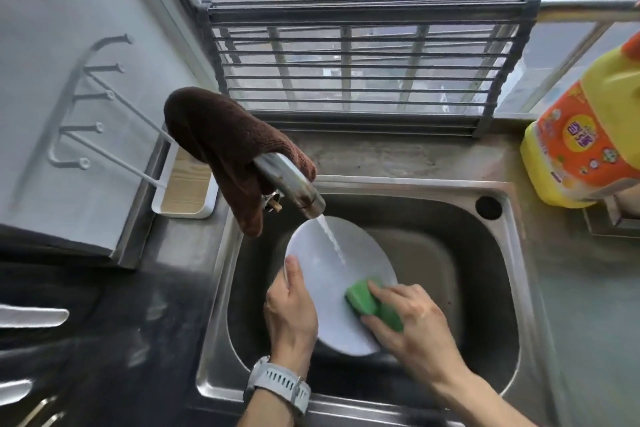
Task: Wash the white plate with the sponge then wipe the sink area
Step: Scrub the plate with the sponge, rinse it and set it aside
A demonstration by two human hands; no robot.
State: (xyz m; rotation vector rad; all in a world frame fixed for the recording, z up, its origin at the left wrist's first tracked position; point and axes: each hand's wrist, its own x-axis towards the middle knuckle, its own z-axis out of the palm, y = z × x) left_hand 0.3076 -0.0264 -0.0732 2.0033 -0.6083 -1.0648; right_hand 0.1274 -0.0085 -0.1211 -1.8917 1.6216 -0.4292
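Left hand (291, 314) gripping white plate (332, 274) rim, right hand (415, 326) pressing green sponge (363, 300) on it, tap (294, 184) running

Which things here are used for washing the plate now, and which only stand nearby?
In use:
- white plate, held by left hand
- green sponge, gripped by right hand
- running faucet
- sink

Nearby only:
- brown cloth draped over the faucet
- yellow detergent bottle
- dark roll-up rack
- white hook rack
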